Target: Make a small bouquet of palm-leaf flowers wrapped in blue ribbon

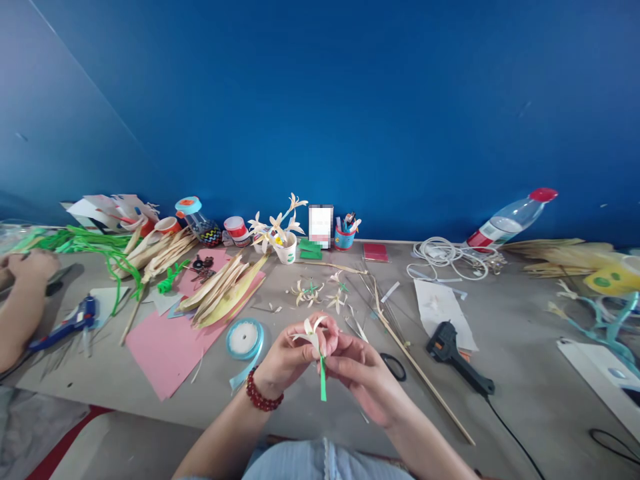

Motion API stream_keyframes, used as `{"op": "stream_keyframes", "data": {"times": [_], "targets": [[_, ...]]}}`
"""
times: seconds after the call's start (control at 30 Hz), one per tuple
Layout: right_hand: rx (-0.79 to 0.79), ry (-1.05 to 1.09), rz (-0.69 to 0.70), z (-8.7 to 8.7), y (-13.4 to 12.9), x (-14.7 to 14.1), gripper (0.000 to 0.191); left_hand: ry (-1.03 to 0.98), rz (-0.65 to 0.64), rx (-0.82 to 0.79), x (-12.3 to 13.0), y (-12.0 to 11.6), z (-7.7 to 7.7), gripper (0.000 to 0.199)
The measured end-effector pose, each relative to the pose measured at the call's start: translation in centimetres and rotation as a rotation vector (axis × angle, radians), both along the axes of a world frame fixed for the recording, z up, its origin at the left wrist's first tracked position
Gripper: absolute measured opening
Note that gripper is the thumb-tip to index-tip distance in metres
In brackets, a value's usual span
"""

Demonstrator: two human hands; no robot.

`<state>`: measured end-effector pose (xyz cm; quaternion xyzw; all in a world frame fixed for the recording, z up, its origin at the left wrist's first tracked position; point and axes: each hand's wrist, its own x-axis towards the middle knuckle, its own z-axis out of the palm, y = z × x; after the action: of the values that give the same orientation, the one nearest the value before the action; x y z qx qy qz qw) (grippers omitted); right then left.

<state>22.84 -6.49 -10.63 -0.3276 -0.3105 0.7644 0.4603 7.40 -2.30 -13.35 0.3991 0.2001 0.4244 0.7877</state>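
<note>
Close in front of me, my left hand (295,350) is closed round the base of a pale handmade flower (311,333), its narrow petals spreading above my fingers. My right hand (357,367) pinches a strip of green tape (323,383) at the flower's base; the strip's free end hangs down. The fingertips of both hands meet there and hide the join. Left of my hands lies a roll of light blue ribbon (245,339). Beyond them, several small pale flowers (336,303) rest on the table.
A black glue gun (457,360) lies at right, its cord running to the front edge. A long dry stalk (425,383) and scissors (393,367) are nearer. Husks (220,290) lie on pink paper (160,350). At far left are another person's hands (33,267) and a blue glue gun (70,323).
</note>
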Motion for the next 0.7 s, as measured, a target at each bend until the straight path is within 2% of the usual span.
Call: {"op": "stream_keyframes", "data": {"times": [0.1, 0.2, 0.47, 0.7], "targets": [[0.09, -0.083, -0.066, 0.0, 0.0, 0.1, 0.025, 0.001, 0.013, -0.002, 0.0, 0.0, 0.1, 0.026], [0.113, -0.108, -0.069, -0.2, 0.0, 0.2, 0.025, 0.012, 0.012, 0.018, 0.0, -0.1, 0.1, 0.026], [0.048, -0.076, -0.056, -0.2, 0.2, 0.1, 0.024, -0.031, -0.037, 0.031, -0.3, 0.1, -0.2, 0.02], [-0.06, 0.021, 0.022, -0.5, 0.4, 0.1, 0.026, 0.026, -0.083, 0.041, -1.0, 0.3, -0.5, 0.02]]}}
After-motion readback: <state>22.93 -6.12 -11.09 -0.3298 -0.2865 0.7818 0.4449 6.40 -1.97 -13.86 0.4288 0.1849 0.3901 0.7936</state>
